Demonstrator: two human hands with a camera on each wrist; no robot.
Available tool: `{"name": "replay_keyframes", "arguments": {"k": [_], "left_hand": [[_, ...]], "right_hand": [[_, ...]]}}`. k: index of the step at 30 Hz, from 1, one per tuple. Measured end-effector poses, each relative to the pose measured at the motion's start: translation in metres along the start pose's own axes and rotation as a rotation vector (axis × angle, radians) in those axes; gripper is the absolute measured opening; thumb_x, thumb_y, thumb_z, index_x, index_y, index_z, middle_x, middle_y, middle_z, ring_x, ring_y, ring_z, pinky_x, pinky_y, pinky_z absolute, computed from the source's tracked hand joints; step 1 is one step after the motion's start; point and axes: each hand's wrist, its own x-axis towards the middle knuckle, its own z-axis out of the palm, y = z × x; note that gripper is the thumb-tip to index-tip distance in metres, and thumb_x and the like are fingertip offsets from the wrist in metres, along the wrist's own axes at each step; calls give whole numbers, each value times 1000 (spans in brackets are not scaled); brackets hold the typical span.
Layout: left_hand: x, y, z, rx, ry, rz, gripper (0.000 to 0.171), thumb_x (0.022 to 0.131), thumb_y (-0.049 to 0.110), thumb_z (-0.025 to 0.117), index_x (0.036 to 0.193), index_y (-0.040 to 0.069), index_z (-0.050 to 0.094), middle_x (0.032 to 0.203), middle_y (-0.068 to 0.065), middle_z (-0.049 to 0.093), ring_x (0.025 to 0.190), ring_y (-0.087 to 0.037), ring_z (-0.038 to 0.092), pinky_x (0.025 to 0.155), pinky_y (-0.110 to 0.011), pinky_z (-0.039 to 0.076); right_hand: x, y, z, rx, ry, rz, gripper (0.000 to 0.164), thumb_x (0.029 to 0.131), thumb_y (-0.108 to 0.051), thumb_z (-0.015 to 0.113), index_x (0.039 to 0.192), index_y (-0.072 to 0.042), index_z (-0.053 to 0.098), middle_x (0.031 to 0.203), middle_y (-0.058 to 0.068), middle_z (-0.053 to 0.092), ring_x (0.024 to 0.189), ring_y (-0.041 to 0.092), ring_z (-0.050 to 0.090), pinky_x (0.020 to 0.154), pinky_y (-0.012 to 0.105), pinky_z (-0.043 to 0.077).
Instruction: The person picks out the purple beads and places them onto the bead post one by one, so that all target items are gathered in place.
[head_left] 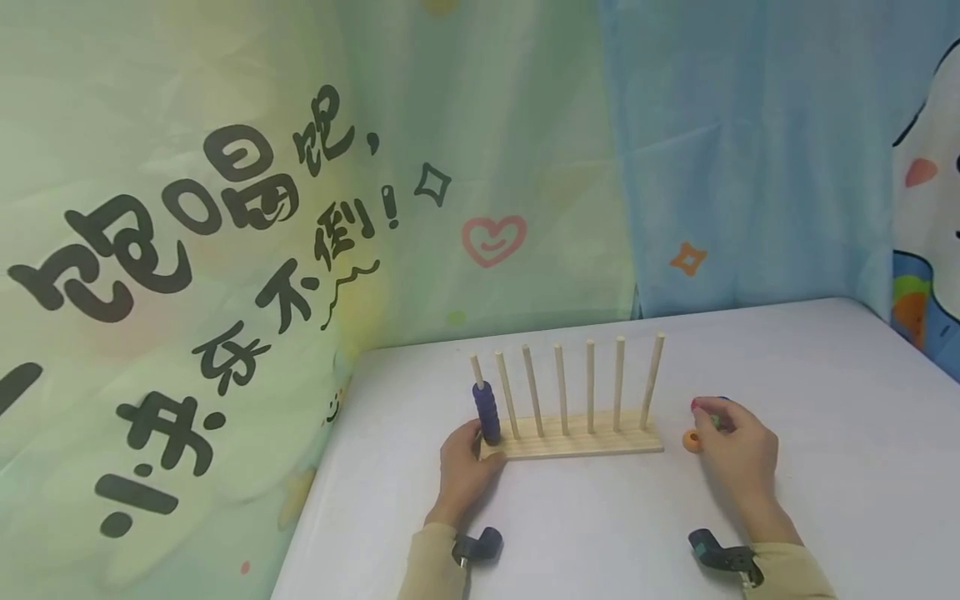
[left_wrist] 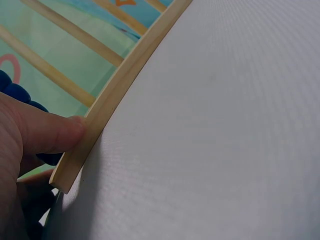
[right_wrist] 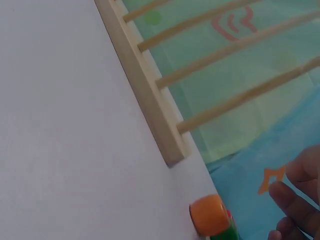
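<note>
A wooden peg stand (head_left: 588, 443) with a row of upright pegs stands on the table. Its leftmost peg carries a stack of dark blue beads (head_left: 487, 412). My left hand (head_left: 467, 468) grips the stand's left end, thumb (left_wrist: 57, 131) on the front edge and fingers behind. Off the right end, my right hand (head_left: 738, 454) hovers over a few loose beads, thumb and forefinger close together. In the right wrist view nothing shows between those fingertips. An orange bead (right_wrist: 209, 215) lies nearest, with a green bead (right_wrist: 230, 232) and a red one (right_wrist: 229, 213) partly hidden behind it.
The white table (head_left: 600, 525) reaches back to hanging cloth. A green curtain (head_left: 495, 167) with printed characters hangs at the left and back, and a blue curtain (head_left: 750, 167) at the right. Dark straps with cameras sit on both wrists.
</note>
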Motion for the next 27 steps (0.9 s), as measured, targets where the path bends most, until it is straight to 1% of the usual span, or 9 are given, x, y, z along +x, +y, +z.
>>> {"name": "replay_keyframes", "arguments": {"k": [4,8,11,13,15,18,20,24,27], "left_hand": [[1,-1,0,6,4,7,54,73,21,77,124,9,63,127,-10,64,124,-32,54,111,-51,35],[0,-1,0,7,-6,2,54,74,21,76,125,9,63,127,-11,63,125,-32,54,111,-51,34],[0,-1,0,12,-11,0,55,73,21,76,125,9,63,127,-10,63,125,-32,53,111,-51,34],[0,-2,1,10,-10,-2,55,73,22,76,125,9,63,127,-10,63,125,-32,53,111,-51,34],[0,-1,1,8,-9,-4,55,73,22,76,125,9,63,128,-10,63,125,-32,53,112,-51,34],[0,-2,1,9,-6,-6,55,74,22,76,126,9,62,128,-11,63,126,-32,53,112,-51,33],[0,-2,1,17,-5,-5,55,73,22,76,125,9,62,128,-11,63,126,-32,52,112,-52,33],[0,-2,1,18,-7,-11,55,74,23,76,125,9,62,128,-10,63,126,-32,52,112,-52,33],[0,-1,1,13,-11,-21,54,75,23,76,126,11,62,129,-10,63,127,-31,52,112,-52,32]], "right_hand": [[5,14,-2,-34,4,89,16,87,-11,67,101,-6,73,94,12,73,69,-7,49,63,15,37],[10,28,-6,-47,33,173,19,89,-16,66,104,-6,73,99,14,72,77,-5,48,69,17,35],[13,35,-9,-51,33,248,22,91,-19,65,108,-7,72,105,14,72,90,5,52,77,20,34],[15,38,-10,-43,10,290,26,92,-20,63,114,-7,70,113,14,70,100,14,55,84,25,37],[16,40,-12,-28,-23,324,31,94,-20,60,122,-8,66,123,13,66,113,23,53,93,33,40],[17,42,-12,-11,-68,348,38,95,-19,57,132,-7,59,135,13,59,124,30,49,102,47,39],[17,43,-11,-10,-85,356,41,96,-18,56,135,-8,56,138,13,57,126,32,47,104,50,38],[19,45,-9,-16,-94,352,42,96,-17,55,137,-7,54,139,14,55,129,33,46,107,51,37],[21,48,-6,-24,-114,334,44,96,-18,55,138,-4,52,141,17,53,134,38,43,110,54,35]]}}
